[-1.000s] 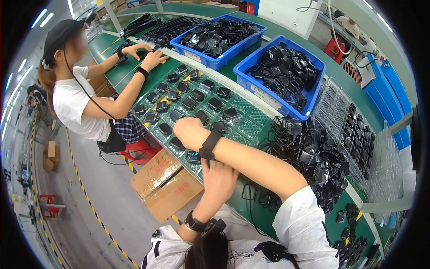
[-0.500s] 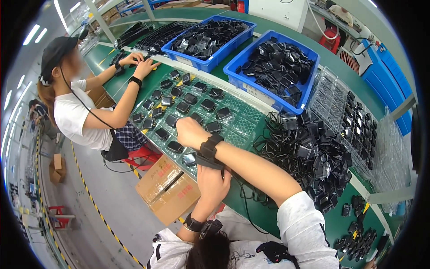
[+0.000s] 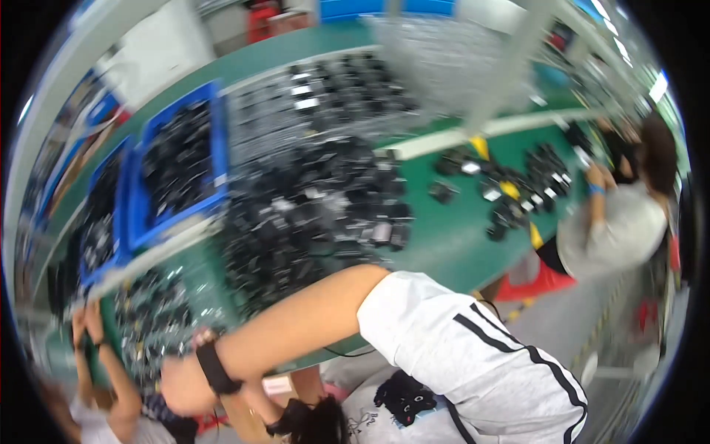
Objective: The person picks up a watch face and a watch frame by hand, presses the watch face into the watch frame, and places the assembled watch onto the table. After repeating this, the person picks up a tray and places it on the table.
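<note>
My right hand (image 3: 185, 386) is at the lower left, over the near edge of a clear blister tray (image 3: 209, 290). Motion smears its fingers, and a black band (image 3: 214, 368) circles the wrist. Behind that wrist, my left hand (image 3: 204, 337) shows only as a few blurred fingertips; its forearm (image 3: 260, 399) passes below my right arm. Whether either hand holds anything cannot be made out. Small black squarish devices (image 3: 151, 311) sit in the tray's pockets. Nearest my right forearm, a large heap of black square parts (image 3: 318, 207) spreads over the green table (image 3: 436, 248).
Two blue bins (image 3: 220, 140) of black parts stand at the left. Further back are clear trays of black pieces (image 3: 355, 85) and stacked clear plastic (image 3: 451, 63). A co-worker (image 3: 614, 222) sits at the right, near more black devices (image 3: 547, 174); another person's hands (image 3: 89, 322) are at the far left.
The view has swung to the right, bringing the right-hand co-worker into sight and shifting the bins and tray left. My hands remain close together near the tray, now blurred.
</note>
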### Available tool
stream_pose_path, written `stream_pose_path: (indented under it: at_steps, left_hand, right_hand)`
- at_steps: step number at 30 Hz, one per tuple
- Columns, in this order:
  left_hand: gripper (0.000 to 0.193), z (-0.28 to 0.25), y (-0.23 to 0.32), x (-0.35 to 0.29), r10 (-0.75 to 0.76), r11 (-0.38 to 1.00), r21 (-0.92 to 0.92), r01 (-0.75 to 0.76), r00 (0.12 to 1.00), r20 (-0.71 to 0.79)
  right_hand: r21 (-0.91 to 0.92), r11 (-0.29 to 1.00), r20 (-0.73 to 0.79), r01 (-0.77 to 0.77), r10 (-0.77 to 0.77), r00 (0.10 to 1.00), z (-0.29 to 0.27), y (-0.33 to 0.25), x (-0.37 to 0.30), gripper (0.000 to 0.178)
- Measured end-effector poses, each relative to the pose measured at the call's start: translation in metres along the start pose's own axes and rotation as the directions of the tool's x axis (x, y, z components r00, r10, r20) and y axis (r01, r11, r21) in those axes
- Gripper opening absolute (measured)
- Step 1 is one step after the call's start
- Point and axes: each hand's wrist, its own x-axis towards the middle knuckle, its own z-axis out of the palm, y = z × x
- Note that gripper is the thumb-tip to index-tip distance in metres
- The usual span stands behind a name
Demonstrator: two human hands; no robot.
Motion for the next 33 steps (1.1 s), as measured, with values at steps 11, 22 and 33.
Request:
stream_pose_path:
  at_steps: [11,22,33]
  left_hand:
    - [0.029,-0.066,0.143,-0.02,0.393,0.726,-0.637,-0.258,0.916,0.077]
    - [0.066,-0.065,0.269,-0.063,0.701,0.698,-0.592,-0.403,0.553,0.45]
    - [0.049,-0.059,0.255,-0.06,0.704,0.599,-0.758,-0.257,0.621,0.345]
  right_hand:
    - [0.294,0.224,-0.53,-0.929,0.847,0.037,-0.087,-0.199,-0.391,0.03]
    - [0.178,0.242,-0.545,-0.954,0.831,0.11,-0.079,-0.174,-0.412,0.032]
    - [-0.074,0.153,-0.208,-0.985,0.964,0.165,-0.079,-0.107,-0.377,0.043]
